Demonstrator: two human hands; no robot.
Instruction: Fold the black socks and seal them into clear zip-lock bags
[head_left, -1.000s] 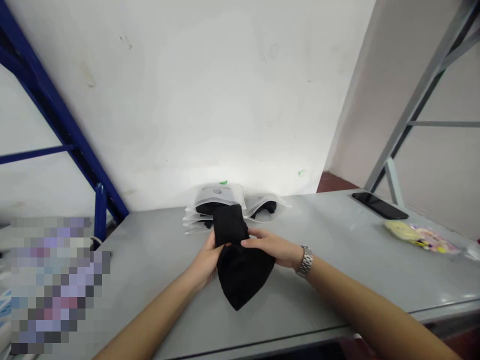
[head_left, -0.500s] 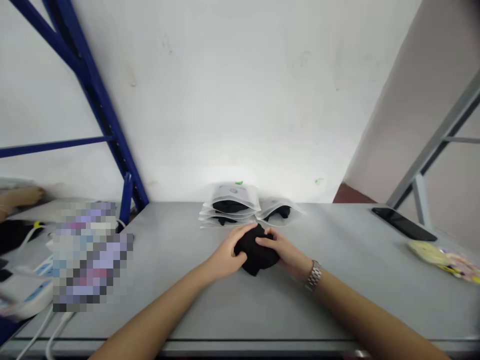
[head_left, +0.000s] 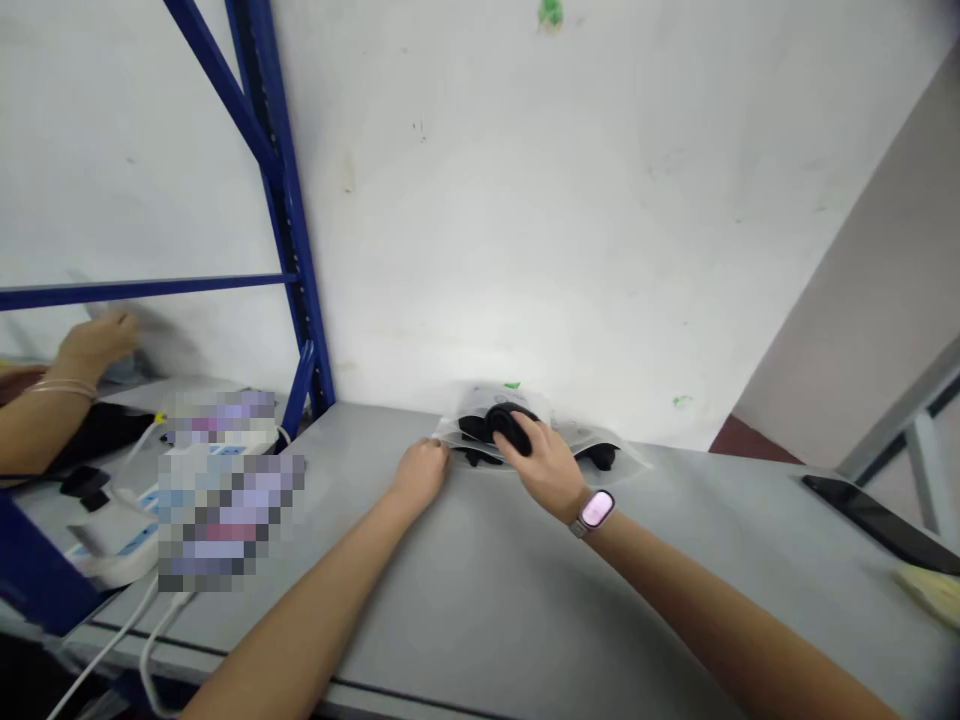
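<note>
My right hand (head_left: 536,455) is closed round a small black cloth bundle (head_left: 510,428), rolled or folded into a rounded shape, and holds it over the stacked frosted plastic bags (head_left: 448,430) at the wall. My left hand (head_left: 422,470) is closed at the left edge of that stack, its fingertips pinching a bag edge and partly hidden. Black cloth pieces (head_left: 474,428) show inside the stacked bags. Just right of the stack lies another frosted bag (head_left: 626,462) with a black piece (head_left: 602,456) in it.
A black phone (head_left: 885,520) and a pale yellow item (head_left: 930,592) lie at the right. On the left are a white power strip (head_left: 124,560) with cables, a blurred-out purple object (head_left: 240,515), a blue rack post (head_left: 289,220) and another person's hand (head_left: 97,345).
Both hands have moved forward to the bags. My left hand has let go of the black cloth bundle; my right hand carries it, now more compact. The view has turned left.
</note>
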